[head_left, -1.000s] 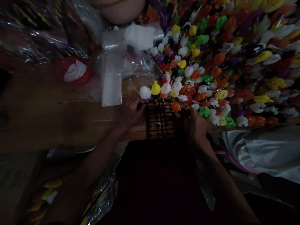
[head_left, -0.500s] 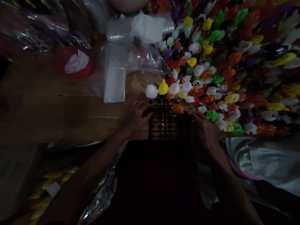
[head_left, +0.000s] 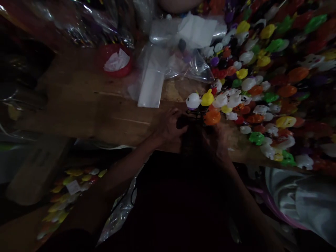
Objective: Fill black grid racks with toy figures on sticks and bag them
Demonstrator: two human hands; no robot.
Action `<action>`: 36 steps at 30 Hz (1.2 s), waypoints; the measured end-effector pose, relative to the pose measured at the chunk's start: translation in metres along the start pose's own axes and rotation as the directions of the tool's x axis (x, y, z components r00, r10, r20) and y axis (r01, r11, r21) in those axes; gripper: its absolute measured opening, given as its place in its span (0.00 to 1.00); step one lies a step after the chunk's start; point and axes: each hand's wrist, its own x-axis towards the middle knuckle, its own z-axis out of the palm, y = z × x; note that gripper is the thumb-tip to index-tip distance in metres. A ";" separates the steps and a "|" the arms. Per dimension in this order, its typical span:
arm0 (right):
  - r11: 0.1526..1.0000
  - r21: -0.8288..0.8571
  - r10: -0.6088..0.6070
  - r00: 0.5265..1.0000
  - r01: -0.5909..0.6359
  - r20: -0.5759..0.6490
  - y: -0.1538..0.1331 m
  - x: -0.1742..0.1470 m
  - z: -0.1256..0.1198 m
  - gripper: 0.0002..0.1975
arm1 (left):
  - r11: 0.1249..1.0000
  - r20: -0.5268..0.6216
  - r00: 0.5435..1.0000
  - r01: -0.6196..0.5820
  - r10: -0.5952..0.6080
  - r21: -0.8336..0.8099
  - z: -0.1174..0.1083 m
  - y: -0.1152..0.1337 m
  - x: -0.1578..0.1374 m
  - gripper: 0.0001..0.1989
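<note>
A dark grid-like rack (head_left: 194,112) lies at the table's front edge, mostly lost in shadow. My left hand (head_left: 170,126) is at its left side, thumb and fingers curled around a dark part of its edge. From the right, my right hand (head_left: 219,141) reaches in with bent fingers, just under an orange plastic figure (head_left: 212,117), and appears to grip its lower part; the fingertips are dark. Behind the rack stand a white round figure (head_left: 193,100) and a yellow figure (head_left: 207,98), beside white ones (head_left: 220,100).
Many colourful figures (head_left: 262,105) crowd the right side of the wooden table (head_left: 78,101). Clear plastic bags (head_left: 151,91) and a red bowl (head_left: 123,71) with white paper stand at the back. Below are bagged yellow figures (head_left: 56,206) on the left and white cloth (head_left: 301,196) on the right.
My view has swung left, so the scene sits further right. My right hand has moved in toward the rack, and an orange figure now shows larger above its fingers. My left hand stays at the rack.
</note>
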 end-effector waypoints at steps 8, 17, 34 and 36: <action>0.999 0.039 0.006 1.000 -0.005 -0.026 0.009 0.017 0.027 0.13 | 0.994 0.028 1.000 -0.013 0.010 0.109 0.007 0.001 0.004 0.16; 0.939 -0.334 -0.064 0.996 0.080 0.058 0.004 0.022 0.019 0.12 | 0.996 0.036 0.997 0.072 -0.074 0.058 0.009 0.004 0.008 0.18; 0.984 -0.091 -0.129 0.964 0.153 0.231 0.009 0.018 0.025 0.07 | 0.999 -0.022 1.000 -0.011 0.010 -0.045 0.023 -0.006 -0.013 0.13; 0.983 -0.059 -0.158 0.959 0.176 0.237 0.004 0.013 0.015 0.09 | 0.999 -0.042 0.999 -0.008 0.006 -0.054 0.023 -0.004 -0.012 0.14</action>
